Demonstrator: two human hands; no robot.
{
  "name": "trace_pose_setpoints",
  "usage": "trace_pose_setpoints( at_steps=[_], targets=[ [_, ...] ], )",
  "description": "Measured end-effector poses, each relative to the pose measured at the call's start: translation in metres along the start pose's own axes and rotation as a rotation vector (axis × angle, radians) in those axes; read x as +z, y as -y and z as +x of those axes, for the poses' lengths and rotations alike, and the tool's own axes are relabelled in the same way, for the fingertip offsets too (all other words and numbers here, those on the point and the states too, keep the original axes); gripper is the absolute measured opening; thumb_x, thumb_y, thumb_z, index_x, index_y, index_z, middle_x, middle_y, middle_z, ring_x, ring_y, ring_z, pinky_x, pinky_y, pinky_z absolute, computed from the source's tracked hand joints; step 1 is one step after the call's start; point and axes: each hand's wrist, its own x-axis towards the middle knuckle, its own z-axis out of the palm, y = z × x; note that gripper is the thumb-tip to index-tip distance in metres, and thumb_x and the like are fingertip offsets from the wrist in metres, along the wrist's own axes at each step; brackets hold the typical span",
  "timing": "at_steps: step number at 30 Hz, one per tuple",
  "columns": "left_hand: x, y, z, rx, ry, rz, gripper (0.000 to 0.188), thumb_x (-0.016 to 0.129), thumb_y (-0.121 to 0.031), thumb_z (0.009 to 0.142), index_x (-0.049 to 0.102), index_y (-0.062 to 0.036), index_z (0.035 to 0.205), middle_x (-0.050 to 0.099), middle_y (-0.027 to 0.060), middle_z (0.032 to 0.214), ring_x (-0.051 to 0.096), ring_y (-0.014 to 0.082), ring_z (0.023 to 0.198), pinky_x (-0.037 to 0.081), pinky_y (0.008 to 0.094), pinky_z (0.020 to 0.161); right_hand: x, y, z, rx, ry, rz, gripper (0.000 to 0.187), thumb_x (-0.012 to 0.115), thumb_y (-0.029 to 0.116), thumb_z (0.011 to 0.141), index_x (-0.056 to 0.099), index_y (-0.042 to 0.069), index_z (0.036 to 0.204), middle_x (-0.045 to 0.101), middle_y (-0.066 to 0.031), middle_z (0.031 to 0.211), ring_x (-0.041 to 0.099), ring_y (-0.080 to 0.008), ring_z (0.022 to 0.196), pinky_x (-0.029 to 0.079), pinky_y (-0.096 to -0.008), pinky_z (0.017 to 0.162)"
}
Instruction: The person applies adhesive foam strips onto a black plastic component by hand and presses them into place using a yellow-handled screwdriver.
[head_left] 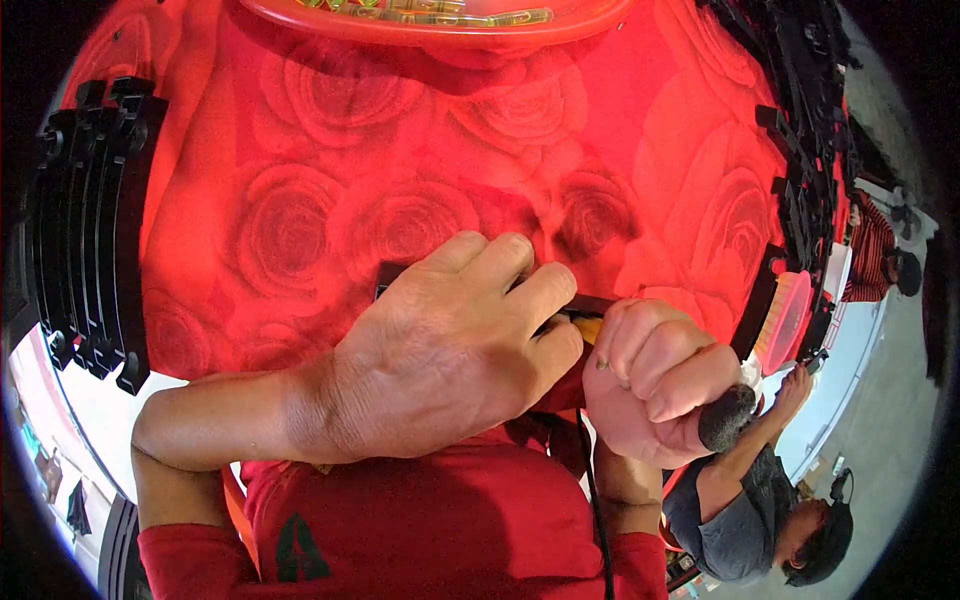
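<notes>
My left hand (450, 345) lies palm down over a dark strip-like part, with its fingers curled around it. One black end of the part (388, 274) sticks out past the wrist side of the hand, and a thin dark stretch shows between my two hands. Close against it on the right, my right hand (660, 375) is curled into a fist, a dark cover (727, 418) over its thumb tip. A sliver of something yellow (588, 328) peeks out between the hands; most of it is hidden by the fingers, so its kind cannot be told.
Red rose-patterned cloth (290, 225) covers the work surface. A red tray (450, 35) with yellowish clear tubes stands at the far edge. Black curved parts (120, 240) stack at left; more black parts (805, 170) and a pink brush (788, 320) lie right. A co-worker (745, 510) sits at right.
</notes>
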Motion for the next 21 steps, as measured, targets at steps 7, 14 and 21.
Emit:
trace_pose_setpoints(
  at_steps=[7, 14, 21],
  targets=[
    [0.000, -0.001, 0.000, -0.020, -0.013, -0.017, 0.021, 0.068, -0.021, 0.074, 0.073, -0.0104, 0.092, 0.064, 0.0068, 0.103, 0.061, 0.0238, 0.090, 0.053, 0.0347, 0.076, -0.006, 0.000, 0.006, 0.026, 0.137, -0.059, 0.025, 0.071, 0.019, 0.097, 0.052, 0.013, 0.081, 0.046, -0.0004, 0.060, 0.045, -0.0196, 0.049, 0.034, -0.0330, 0.048],
    [0.002, 0.001, 0.000, -0.004, -0.040, -0.031, 0.020, 0.068, -0.019, 0.074, 0.071, -0.0088, 0.091, 0.064, 0.0068, 0.103, 0.062, 0.0237, 0.091, 0.054, 0.0334, 0.077, -0.011, 0.002, 0.010, 0.103, 0.193, -0.072, 0.023, 0.075, 0.007, 0.085, 0.053, 0.013, 0.081, 0.048, -0.0010, 0.064, 0.047, -0.0197, 0.052, 0.036, -0.0326, 0.050],
    [0.005, 0.001, -0.004, 0.002, -0.050, -0.039, 0.023, 0.067, -0.019, 0.075, 0.070, -0.0075, 0.094, 0.063, 0.0076, 0.105, 0.062, 0.0241, 0.092, 0.055, 0.0343, 0.079, -0.004, 0.000, 0.004, 0.070, 0.138, -0.159, 0.024, 0.073, 0.017, 0.091, 0.053, 0.013, 0.079, 0.049, -0.0014, 0.063, 0.047, -0.0197, 0.053, 0.035, -0.0323, 0.050]
  ],
)
